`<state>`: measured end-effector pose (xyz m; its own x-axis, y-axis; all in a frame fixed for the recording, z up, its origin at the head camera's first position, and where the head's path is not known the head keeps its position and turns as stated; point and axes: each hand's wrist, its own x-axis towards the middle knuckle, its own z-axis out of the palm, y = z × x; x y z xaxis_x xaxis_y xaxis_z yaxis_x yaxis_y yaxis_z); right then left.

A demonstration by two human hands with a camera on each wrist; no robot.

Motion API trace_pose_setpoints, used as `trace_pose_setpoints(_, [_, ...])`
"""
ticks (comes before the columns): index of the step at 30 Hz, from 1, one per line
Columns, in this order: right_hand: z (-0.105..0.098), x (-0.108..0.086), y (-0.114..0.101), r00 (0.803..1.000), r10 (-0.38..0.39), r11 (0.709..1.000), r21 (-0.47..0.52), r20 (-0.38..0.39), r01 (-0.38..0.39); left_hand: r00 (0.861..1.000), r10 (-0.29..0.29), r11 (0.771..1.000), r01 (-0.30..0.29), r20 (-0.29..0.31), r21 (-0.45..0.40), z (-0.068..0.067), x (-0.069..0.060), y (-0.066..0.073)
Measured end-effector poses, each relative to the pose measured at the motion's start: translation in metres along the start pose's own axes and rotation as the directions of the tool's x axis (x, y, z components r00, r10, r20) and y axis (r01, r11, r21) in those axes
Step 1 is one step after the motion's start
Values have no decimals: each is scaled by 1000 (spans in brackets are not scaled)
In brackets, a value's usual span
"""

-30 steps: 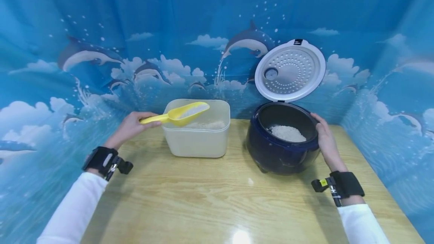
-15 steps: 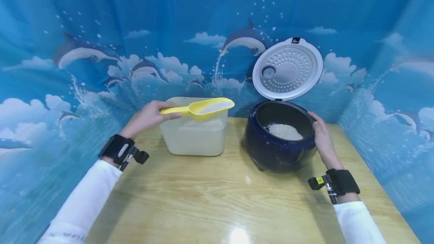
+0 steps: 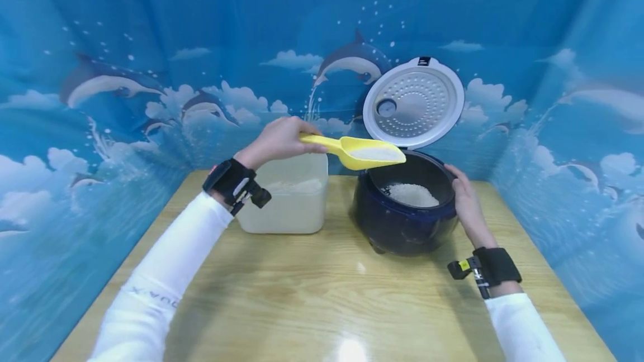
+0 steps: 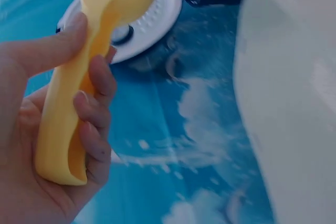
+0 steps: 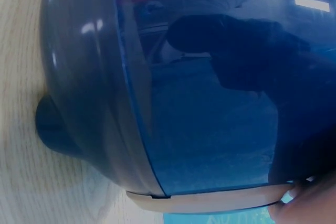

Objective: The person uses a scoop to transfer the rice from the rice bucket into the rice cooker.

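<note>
My left hand (image 3: 285, 139) grips the handle of a yellow scoop (image 3: 347, 152), fingers curled round it in the left wrist view. White rice (image 3: 377, 153) lies in the scoop's bowl, whose tip is over the left rim of a dark blue rice cooker (image 3: 402, 228). Inside the cooker's dark pot sits a heap of rice (image 3: 413, 195). The cooker's silver lid (image 3: 415, 102) stands raised. My right hand (image 3: 468, 203) rests on the cooker's right side, fingers at the rim; only a bit of it shows in the right wrist view.
A whitish open bin (image 3: 284, 214) with rice inside stands left of the cooker, below my left hand. Both stand on a wooden table (image 3: 302, 295). A blue dolphin-print curtain (image 3: 226, 43) hangs behind and along both sides.
My left hand has carried the rice-filled scoop rightward from above the bin to the cooker's left rim. My right hand stays on the cooker, while the head view has shifted slightly.
</note>
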<state>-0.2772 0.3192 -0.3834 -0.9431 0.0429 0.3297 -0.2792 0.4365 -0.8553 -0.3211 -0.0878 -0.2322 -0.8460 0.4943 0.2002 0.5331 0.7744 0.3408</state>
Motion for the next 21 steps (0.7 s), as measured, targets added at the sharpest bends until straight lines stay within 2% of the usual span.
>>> trace_pose_setpoints(3, [1,0,1,1000,-2,1000,4,2,2,998,58,989,-59,11,134,-1,14,25])
trace_pose_setpoints(5, [1,0,2,1000,-4,1000,5,5,4,995,104,966,-103,9,238,2,22,42])
trace_pose_setpoints(9, [0,-1,0,1000,-5,1000,0,-3,5,979,201,882,-177,-10,436,16,34,74])
trace_pose_setpoints(11, [0,-1,-1,1000,-5,1000,3,-7,5,965,260,835,-206,-36,511,25,37,85])
trace_pose_setpoints(13, [0,-1,-1,1000,0,1000,5,-12,0,945,323,773,-233,-50,590,33,38,94])
trace_pose_setpoints(14, [0,-1,-2,1000,5,1000,8,-12,-5,933,355,730,-242,-53,639,37,38,97])
trace_pose_setpoints(17, [0,-1,-2,1000,23,1000,6,-12,-23,890,453,573,-241,-57,783,44,37,103])
trace_pose_setpoints(19, [0,-1,-2,1000,29,1000,7,-8,-29,860,507,483,-223,-63,847,46,36,105])
trace_pose_setpoints(20, [-1,-1,-1,1000,31,1000,5,-5,-31,845,530,451,-217,-64,866,46,36,105])
trace_pose_setpoints(21, [-1,-1,-1,999,32,999,4,-3,-32,832,551,431,-215,-67,876,46,36,105])
